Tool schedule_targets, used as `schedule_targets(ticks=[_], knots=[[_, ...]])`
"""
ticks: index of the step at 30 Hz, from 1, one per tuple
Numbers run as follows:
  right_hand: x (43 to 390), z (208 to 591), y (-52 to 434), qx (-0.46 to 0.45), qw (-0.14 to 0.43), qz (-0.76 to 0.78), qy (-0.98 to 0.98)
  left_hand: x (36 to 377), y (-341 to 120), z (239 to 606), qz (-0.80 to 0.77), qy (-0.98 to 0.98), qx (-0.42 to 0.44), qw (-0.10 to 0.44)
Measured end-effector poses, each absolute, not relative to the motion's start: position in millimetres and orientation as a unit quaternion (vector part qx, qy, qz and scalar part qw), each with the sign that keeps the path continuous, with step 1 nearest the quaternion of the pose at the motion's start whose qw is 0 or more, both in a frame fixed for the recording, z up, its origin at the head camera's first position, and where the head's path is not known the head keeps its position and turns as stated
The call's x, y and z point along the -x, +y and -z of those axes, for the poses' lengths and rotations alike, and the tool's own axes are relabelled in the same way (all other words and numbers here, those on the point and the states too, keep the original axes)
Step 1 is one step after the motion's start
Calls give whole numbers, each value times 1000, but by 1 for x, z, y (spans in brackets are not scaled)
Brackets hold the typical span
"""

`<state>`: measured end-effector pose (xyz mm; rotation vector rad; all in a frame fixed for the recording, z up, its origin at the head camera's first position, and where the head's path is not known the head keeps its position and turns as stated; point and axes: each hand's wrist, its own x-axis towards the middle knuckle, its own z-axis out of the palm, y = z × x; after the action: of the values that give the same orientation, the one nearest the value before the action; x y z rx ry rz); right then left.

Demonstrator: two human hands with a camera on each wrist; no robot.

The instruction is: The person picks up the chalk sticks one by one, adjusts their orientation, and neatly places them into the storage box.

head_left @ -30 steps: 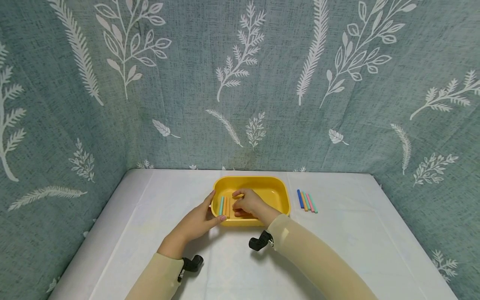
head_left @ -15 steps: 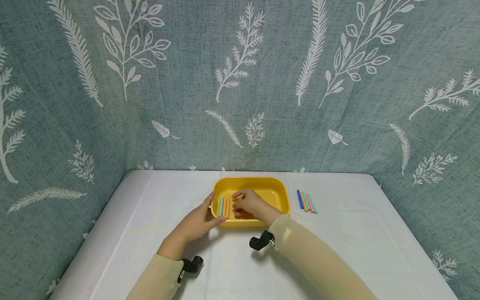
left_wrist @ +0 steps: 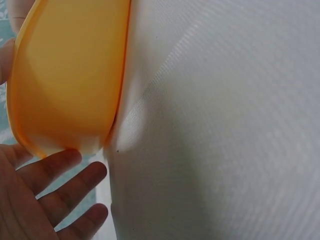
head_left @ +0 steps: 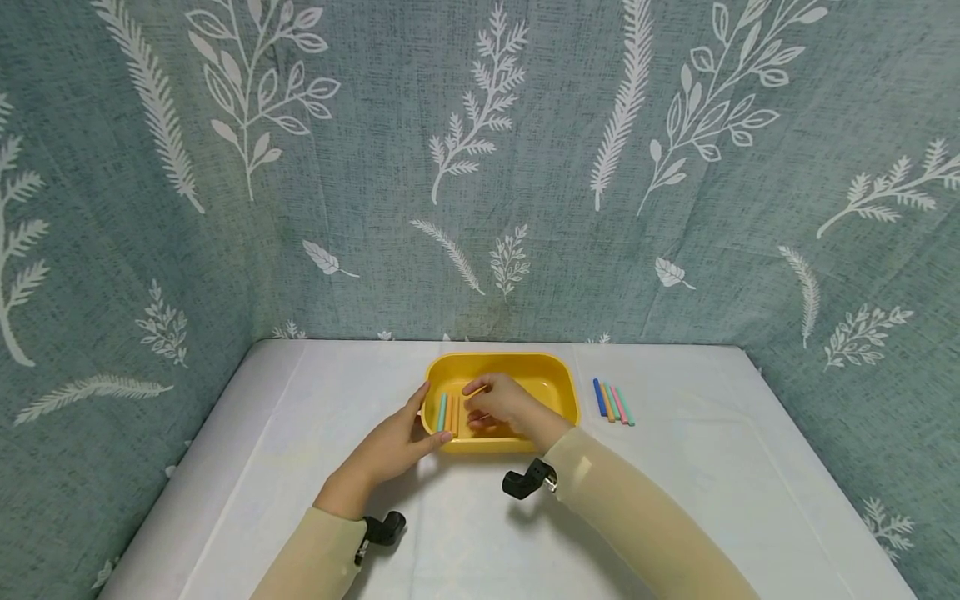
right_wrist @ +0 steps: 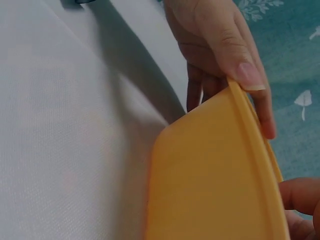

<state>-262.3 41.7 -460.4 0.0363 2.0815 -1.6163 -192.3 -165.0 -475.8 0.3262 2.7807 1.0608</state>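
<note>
A yellow tray (head_left: 558, 385) sits mid-table, and a teal stick (head_left: 442, 412) and an orange stick (head_left: 454, 414) lie side by side at its left end. My right hand (head_left: 487, 400) is inside the tray, just right of them, pinching a yellow stick (head_left: 473, 389) that tilts up at its fingertips. My left hand (head_left: 397, 442) braces the tray's front-left corner, thumb (right_wrist: 235, 60) along the rim (right_wrist: 252, 135) and straight fingers (left_wrist: 65, 182) against the outer wall (left_wrist: 70, 85). The right wrist view shows only a right fingertip (right_wrist: 300, 195) at its edge.
Several coloured sticks (head_left: 613, 402) (blue, orange, pink, teal) lie in a row on the white tablecloth (head_left: 675, 483) right of the tray. Leaf-patterned curtain walls (head_left: 480, 167) close in the back and both sides. Black wrist-camera mounts (head_left: 528, 481) sit on both forearms.
My right hand has lifted slightly and shifted back inside the tray, raising one end of the yellow stick. The left hand and the tray have stayed put.
</note>
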Motion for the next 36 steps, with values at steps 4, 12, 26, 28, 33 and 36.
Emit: schedule_targets(ticks=[4,12,26,28,33,36], knots=[[259,454,45,-2,250,601,760,192,-166,475,-355,925,-111,73],[251,439,55,23,244,607,756,192,-165,476,-355,926,-106,76],[239,413,80,30,225,630,743,194,-165,478,-359,925,-103,76],[238,411,84,29,223,632,742,194,-165,478,-358,925,-104,76],[235,407,93,37,219,632,742,193,-165,478,-357,925,-102,76],[233,404,100,40,221,635,739,193,-164,477,-359,925,-101,78]])
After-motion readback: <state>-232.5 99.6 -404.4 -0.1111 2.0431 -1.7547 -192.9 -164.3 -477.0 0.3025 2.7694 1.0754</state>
